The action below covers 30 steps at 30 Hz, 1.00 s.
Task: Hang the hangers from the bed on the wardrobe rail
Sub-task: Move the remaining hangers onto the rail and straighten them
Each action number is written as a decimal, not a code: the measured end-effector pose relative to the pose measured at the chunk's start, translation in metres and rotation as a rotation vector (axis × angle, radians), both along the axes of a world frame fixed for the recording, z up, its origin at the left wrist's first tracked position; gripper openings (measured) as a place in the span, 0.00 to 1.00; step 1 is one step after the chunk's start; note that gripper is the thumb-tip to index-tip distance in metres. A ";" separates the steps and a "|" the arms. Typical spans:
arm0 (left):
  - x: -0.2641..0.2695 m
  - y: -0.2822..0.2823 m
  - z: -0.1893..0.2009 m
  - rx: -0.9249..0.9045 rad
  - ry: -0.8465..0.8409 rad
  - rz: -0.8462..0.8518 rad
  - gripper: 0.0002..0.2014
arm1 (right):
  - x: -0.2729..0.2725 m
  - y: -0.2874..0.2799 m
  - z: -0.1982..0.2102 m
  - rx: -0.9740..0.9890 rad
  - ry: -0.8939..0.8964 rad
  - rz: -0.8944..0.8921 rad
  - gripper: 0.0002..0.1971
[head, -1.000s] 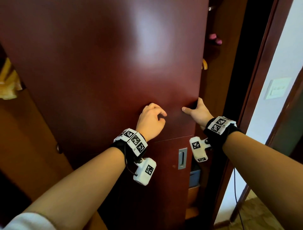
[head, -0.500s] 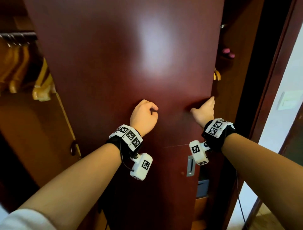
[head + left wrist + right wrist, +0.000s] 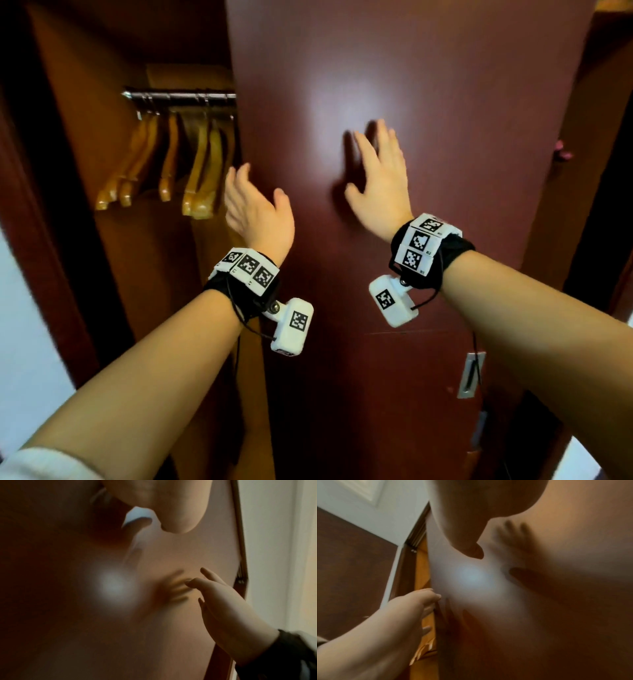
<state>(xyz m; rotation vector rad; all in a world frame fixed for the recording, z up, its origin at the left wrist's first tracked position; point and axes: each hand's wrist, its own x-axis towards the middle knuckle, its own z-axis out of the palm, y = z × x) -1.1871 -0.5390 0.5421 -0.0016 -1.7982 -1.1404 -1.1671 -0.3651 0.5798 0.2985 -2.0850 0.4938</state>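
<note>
Head view: sliding wardrobe door (image 3: 394, 85), dark red, fills the centre and right of frame. Right hand (image 3: 378, 185) flat against the door panel, fingers straight and spread, holding nothing. Left hand (image 3: 255, 209) at the door's left edge, fingers extended and relaxed, holding nothing; contact with the edge not certain, though in the right wrist view its fingertips (image 3: 435, 596) lie at the edge.

Upper left of frame: wardrobe rail (image 3: 178, 96), chrome, with several wooden hangers (image 3: 198, 164) already hooked on it, hanging close together. Bed not in view; cannot tell whether any hangers remain there.

Handling, judged: hangers are rigid varnished wood, light, smooth and a little slippery, with thin metal hooks. Best held at the neck just under the hook, so the hook stays free to go over the rail. They will swing and knock neighbours if released carelessly.
</note>
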 end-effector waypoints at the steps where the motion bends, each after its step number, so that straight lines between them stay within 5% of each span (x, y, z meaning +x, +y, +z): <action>1: -0.015 -0.024 -0.003 0.109 -0.052 -0.064 0.31 | -0.003 -0.025 0.005 0.041 0.008 0.030 0.41; 6: -0.050 -0.065 -0.021 0.673 -0.363 -0.723 0.22 | -0.012 -0.083 0.019 0.239 0.080 0.051 0.37; 10: -0.058 -0.079 -0.037 0.568 -0.488 -0.901 0.19 | -0.017 -0.121 0.027 0.367 0.152 0.049 0.35; 15: -0.073 -0.090 -0.047 0.482 -0.612 -1.161 0.26 | -0.021 -0.145 0.036 0.573 0.175 -0.011 0.32; 23: -0.082 -0.097 -0.045 0.462 -0.686 -1.229 0.31 | -0.036 -0.181 0.049 1.032 0.068 -0.195 0.20; 30: -0.087 -0.101 -0.046 0.462 -0.659 -1.121 0.18 | -0.038 -0.205 0.049 1.378 -0.240 -0.507 0.17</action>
